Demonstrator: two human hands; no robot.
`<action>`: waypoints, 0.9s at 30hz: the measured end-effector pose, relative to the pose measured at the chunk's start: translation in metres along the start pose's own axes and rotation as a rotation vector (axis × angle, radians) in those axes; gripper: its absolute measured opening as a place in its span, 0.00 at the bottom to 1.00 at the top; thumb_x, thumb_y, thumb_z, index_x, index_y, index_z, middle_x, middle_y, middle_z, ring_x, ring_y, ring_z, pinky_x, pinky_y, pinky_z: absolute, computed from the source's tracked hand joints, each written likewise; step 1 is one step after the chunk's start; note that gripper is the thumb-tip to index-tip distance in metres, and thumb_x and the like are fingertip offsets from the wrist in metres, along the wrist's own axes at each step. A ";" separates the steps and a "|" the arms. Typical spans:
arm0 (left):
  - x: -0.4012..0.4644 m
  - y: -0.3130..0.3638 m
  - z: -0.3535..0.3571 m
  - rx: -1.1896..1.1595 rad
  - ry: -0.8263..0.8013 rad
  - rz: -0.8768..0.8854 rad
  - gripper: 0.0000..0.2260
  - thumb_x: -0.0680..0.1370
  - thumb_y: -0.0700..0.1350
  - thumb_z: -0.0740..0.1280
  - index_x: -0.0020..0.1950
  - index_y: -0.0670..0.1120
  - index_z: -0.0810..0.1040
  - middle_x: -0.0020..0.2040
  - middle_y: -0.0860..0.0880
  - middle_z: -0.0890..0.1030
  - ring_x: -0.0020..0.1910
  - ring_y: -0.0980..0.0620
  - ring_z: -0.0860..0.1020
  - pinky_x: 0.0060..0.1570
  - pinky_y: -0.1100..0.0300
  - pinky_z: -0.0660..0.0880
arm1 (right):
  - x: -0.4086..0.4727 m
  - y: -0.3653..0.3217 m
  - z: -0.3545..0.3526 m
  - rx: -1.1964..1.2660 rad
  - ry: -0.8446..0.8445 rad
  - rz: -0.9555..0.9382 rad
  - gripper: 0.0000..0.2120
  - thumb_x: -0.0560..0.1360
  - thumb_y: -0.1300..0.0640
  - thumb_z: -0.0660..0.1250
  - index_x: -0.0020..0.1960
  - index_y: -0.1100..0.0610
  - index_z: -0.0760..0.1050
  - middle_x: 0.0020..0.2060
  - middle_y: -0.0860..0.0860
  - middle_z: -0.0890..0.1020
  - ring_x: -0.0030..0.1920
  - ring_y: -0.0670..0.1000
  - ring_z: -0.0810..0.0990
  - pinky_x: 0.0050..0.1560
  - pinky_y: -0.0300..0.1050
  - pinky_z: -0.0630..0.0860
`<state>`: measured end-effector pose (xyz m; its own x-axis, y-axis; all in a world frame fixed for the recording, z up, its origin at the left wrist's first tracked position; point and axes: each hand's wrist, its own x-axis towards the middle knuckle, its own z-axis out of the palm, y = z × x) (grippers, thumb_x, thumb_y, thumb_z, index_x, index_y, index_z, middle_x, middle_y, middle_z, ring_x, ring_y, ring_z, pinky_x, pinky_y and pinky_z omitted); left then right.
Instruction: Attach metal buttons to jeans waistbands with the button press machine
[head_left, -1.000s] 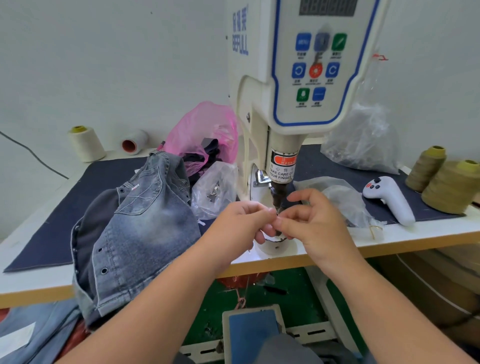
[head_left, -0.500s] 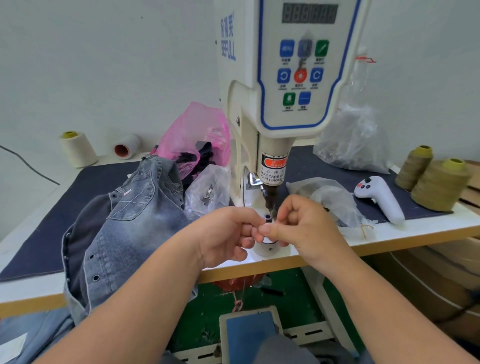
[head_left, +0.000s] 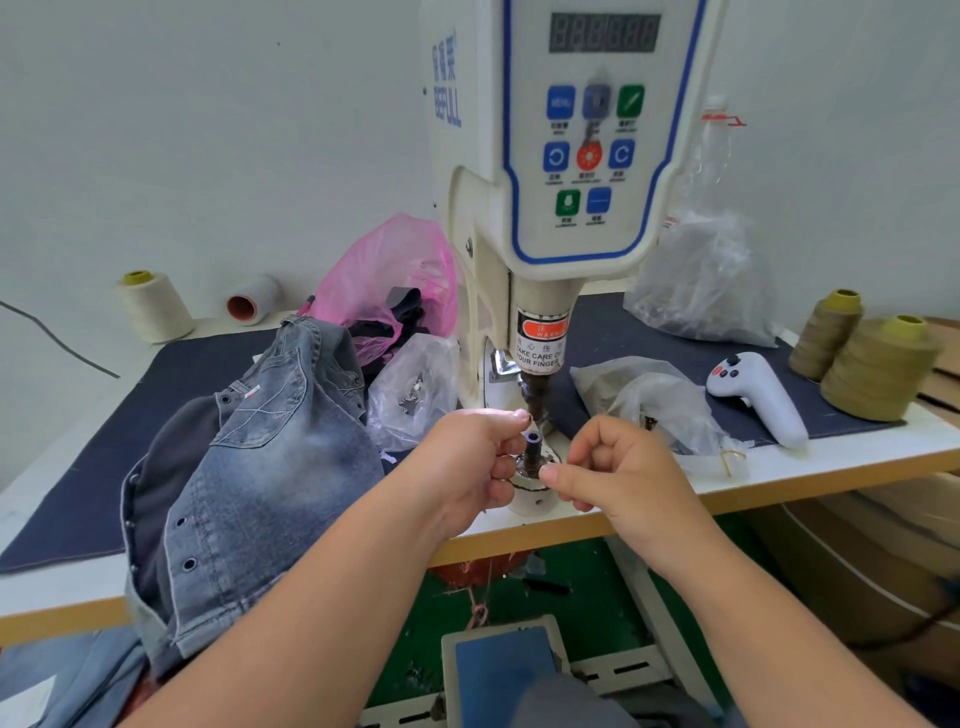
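Half a second ago both hands met over the lower die (head_left: 533, 451); now they have parted to its two sides at the frame centre, so the die post shows bare. I judge a button part is being loaded. The left hand (head_left: 470, 462) pinches something small and dark at thumb tip. The right hand (head_left: 618, 470) is clenched; whether it holds anything I cannot tell. The jeans (head_left: 249, 467) lie left on the surface (head_left: 831, 462), not under the press (head_left: 545, 208). Clear bags (head_left: 415, 392) beside the press hold small metal pieces; the pink bag (head_left: 384, 275) holds dark cloth
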<state>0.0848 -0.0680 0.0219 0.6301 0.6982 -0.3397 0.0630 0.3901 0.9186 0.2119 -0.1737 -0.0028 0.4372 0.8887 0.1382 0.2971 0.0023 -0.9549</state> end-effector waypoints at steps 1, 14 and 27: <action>0.000 0.000 0.000 -0.007 0.003 -0.012 0.10 0.81 0.42 0.64 0.41 0.47 0.69 0.27 0.53 0.68 0.24 0.57 0.61 0.22 0.66 0.59 | -0.001 0.001 0.000 -0.004 0.000 0.002 0.09 0.62 0.46 0.75 0.36 0.44 0.76 0.29 0.52 0.81 0.31 0.48 0.79 0.37 0.45 0.77; 0.008 -0.003 0.007 -0.087 0.041 -0.054 0.07 0.82 0.42 0.62 0.45 0.45 0.68 0.28 0.52 0.69 0.24 0.57 0.60 0.23 0.66 0.55 | -0.009 0.012 0.000 0.014 -0.024 0.022 0.13 0.70 0.58 0.77 0.34 0.47 0.76 0.31 0.59 0.80 0.31 0.49 0.78 0.39 0.48 0.77; 0.009 -0.008 0.003 -0.133 -0.015 -0.034 0.07 0.81 0.40 0.62 0.43 0.46 0.71 0.29 0.52 0.68 0.24 0.57 0.61 0.22 0.66 0.57 | -0.010 0.017 0.001 0.066 -0.059 0.028 0.09 0.71 0.57 0.76 0.36 0.47 0.78 0.31 0.54 0.82 0.33 0.49 0.80 0.38 0.42 0.76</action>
<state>0.0926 -0.0665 0.0114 0.6407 0.6747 -0.3665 -0.0181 0.4905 0.8713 0.2117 -0.1821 -0.0203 0.3935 0.9141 0.0977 0.2282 0.0058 -0.9736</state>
